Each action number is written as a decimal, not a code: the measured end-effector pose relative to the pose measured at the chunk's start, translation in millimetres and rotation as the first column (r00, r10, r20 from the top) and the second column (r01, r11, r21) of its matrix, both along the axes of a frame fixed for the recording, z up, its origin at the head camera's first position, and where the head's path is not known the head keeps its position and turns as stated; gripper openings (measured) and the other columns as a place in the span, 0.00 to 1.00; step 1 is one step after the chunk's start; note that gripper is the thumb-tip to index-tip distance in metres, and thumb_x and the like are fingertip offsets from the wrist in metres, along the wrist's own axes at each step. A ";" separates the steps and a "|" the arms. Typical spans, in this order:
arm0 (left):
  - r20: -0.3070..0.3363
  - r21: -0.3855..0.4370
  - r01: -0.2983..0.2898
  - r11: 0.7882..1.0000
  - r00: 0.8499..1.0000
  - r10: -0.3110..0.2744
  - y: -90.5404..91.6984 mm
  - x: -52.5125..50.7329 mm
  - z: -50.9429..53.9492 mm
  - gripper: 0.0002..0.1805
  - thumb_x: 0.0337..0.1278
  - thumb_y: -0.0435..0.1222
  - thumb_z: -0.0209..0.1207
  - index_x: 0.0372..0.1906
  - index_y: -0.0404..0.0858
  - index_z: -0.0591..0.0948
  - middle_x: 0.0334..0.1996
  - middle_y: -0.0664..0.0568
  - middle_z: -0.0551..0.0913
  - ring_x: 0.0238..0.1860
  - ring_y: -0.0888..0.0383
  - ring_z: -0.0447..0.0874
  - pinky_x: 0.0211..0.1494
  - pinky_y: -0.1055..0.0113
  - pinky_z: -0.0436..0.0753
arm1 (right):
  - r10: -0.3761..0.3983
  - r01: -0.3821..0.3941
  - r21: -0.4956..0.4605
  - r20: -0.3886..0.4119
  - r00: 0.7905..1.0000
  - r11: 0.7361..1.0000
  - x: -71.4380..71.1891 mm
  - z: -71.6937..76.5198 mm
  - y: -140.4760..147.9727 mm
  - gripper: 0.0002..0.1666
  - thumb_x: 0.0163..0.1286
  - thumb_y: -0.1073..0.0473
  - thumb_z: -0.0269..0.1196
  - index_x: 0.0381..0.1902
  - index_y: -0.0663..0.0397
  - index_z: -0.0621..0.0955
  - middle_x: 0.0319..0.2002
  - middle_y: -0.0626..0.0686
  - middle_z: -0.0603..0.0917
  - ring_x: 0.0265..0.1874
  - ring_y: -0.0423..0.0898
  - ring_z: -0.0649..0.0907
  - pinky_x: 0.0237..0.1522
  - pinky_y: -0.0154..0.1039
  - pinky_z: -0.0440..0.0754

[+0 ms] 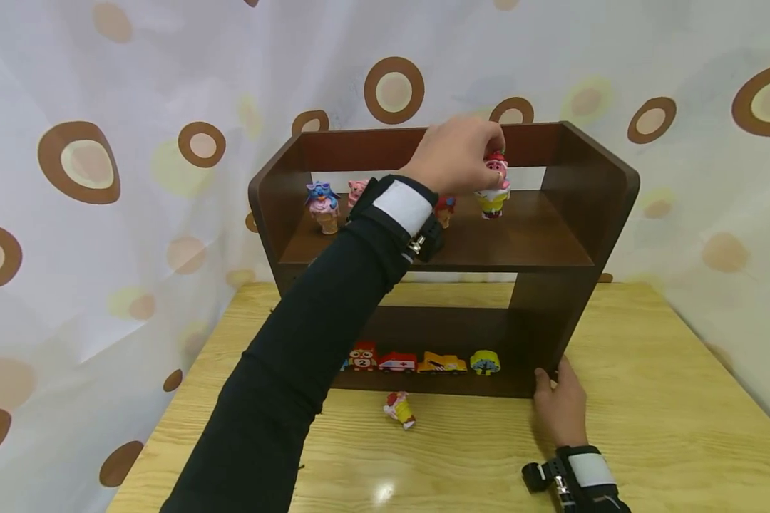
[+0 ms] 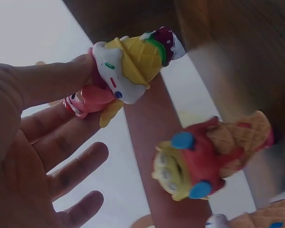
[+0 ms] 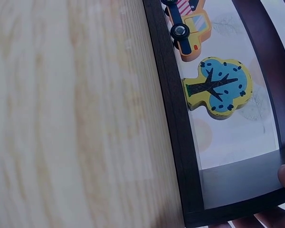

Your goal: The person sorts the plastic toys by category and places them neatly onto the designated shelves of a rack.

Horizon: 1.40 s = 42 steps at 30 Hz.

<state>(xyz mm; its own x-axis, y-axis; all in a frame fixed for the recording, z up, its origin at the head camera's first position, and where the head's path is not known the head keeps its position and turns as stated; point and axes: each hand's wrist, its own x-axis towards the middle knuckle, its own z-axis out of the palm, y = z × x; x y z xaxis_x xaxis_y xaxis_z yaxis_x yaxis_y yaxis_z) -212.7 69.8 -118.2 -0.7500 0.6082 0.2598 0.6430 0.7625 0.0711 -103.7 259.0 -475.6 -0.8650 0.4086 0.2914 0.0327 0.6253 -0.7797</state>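
My left hand (image 1: 452, 153) pinches an ice-cream-cone figurine (image 2: 128, 66) with a pink animal top between thumb and fingertips, above the upper board of a dark brown wooden shelf (image 1: 529, 231). In the left wrist view the figurine's yellow cone points away from the palm. Beside it stands a red and yellow cone figurine (image 2: 199, 164) with blue spots. My right hand (image 1: 561, 410) grips the shelf's lower right side panel, thumb inside and fingers outside. Farther left on the upper board are a blue cone figurine (image 1: 324, 206) and a pink pig figurine (image 1: 356, 189), partly hidden by my left arm.
On the lower board stand an owl block (image 1: 363, 355), a red ambulance block (image 1: 398, 362), a yellow truck block (image 1: 441, 363) and a tree block (image 1: 485, 363). Another cone figurine (image 1: 400, 410) lies on the wooden table (image 1: 648, 370) before the shelf. A patterned curtain (image 1: 141, 299) hangs behind.
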 end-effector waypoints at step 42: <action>-0.063 -0.160 -0.086 0.983 0.995 0.077 2.9 2.9 -22.8 0.28 0.66 0.52 0.55 0.68 0.49 0.73 0.62 0.58 0.79 0.64 0.56 0.72 0.65 0.58 0.71 | 0.023 -0.022 -0.034 0.026 0.999 0.999 0.6 4.1 -4.2 0.24 0.78 0.65 0.47 0.69 0.66 0.65 0.64 0.71 0.73 0.63 0.70 0.74 0.61 0.65 0.72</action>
